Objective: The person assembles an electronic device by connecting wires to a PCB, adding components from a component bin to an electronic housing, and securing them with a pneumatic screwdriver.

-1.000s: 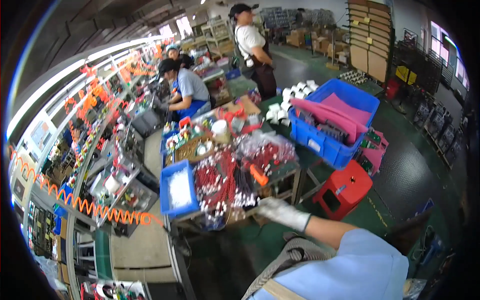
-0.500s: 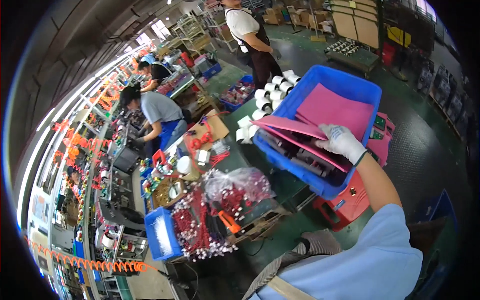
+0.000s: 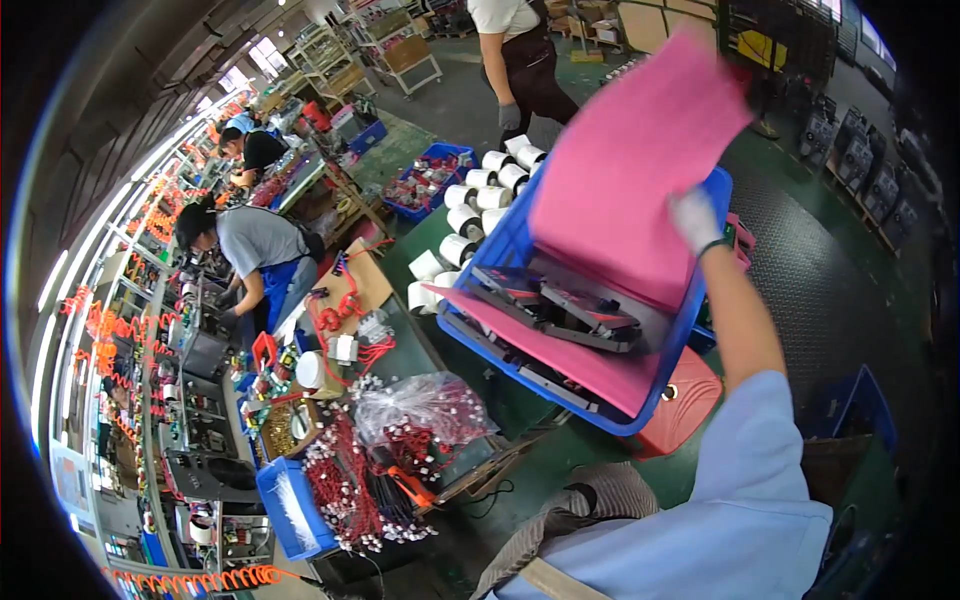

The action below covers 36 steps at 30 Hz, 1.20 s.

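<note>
My right hand (image 3: 697,222), in a white glove, grips the right edge of a large pink sheet (image 3: 625,165), which stands raised over a blue plastic bin (image 3: 677,345). The sheet's upper part is smeared by motion. Dark moulded parts (image 3: 560,307) lie uncovered in the bin, below the raised sheet. Nearer to me, another pink sheet (image 3: 590,372) lies tilted in the bin, with more dark parts partly hidden under it. My left hand is out of view.
Several white rolls (image 3: 462,220) stand left of the bin. Red-and-white wire bundles (image 3: 340,470), a clear plastic bag (image 3: 425,410) and a small blue tray (image 3: 297,510) crowd the bench. A red case (image 3: 685,400) is below the bin. Co-workers (image 3: 260,245) are at the left.
My right hand has lifted the pink sheet up and away, uncovering the dark parts. The view has shifted, so the bin and bench appear further left. The standing person at the back has moved.
</note>
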Each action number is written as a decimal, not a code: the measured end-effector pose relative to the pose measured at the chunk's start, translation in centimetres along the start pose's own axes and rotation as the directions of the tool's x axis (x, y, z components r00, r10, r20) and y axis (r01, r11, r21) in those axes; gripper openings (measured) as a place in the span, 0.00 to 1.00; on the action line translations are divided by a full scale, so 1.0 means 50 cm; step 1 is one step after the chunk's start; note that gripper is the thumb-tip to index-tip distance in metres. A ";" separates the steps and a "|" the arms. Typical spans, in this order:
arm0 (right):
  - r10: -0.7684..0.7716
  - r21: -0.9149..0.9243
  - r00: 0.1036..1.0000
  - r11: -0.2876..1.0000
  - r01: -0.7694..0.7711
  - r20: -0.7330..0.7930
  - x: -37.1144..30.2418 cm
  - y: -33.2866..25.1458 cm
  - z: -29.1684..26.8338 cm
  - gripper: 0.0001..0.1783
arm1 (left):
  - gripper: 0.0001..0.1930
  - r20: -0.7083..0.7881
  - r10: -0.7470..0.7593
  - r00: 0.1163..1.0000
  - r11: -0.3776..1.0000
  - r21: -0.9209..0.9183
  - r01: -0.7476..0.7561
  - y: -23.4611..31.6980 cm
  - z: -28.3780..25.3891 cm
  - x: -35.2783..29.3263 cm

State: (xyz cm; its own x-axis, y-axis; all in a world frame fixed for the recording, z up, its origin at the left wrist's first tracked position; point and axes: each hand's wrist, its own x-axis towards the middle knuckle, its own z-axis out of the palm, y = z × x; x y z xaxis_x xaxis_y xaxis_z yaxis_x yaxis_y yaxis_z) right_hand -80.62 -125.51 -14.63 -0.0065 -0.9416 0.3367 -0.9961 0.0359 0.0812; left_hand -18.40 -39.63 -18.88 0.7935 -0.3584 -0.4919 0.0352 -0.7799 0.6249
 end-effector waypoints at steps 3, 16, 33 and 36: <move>0.169 -0.097 0.880 0.985 -0.141 0.444 -0.117 -0.157 0.079 0.17 | 0.25 -0.019 -0.110 0.994 0.994 -0.010 0.110 -0.069 -0.024 -0.026; -0.281 0.385 0.769 0.922 0.050 0.574 -0.135 -0.277 0.040 0.41 | 0.20 -0.102 -0.173 0.980 0.983 0.041 0.178 -0.150 -0.048 -0.156; -0.473 0.326 0.714 0.880 0.346 0.516 -0.093 -0.326 -0.295 0.29 | 0.19 0.056 -0.236 0.970 0.969 0.092 0.231 -0.271 0.003 -0.088; -0.361 0.256 0.846 0.926 0.276 0.393 -0.068 -0.314 -0.247 0.22 | 0.18 0.081 -0.245 0.966 0.967 0.091 0.237 -0.301 0.039 -0.088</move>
State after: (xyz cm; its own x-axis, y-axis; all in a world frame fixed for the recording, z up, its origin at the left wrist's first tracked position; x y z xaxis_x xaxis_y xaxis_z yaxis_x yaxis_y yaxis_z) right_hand -63.85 -118.76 -5.46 0.3189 -0.9410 -0.1128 -0.9472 -0.3124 -0.0720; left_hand -23.60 -27.30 -27.29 0.7086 -0.1970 -0.6775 0.1673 -0.8860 0.4325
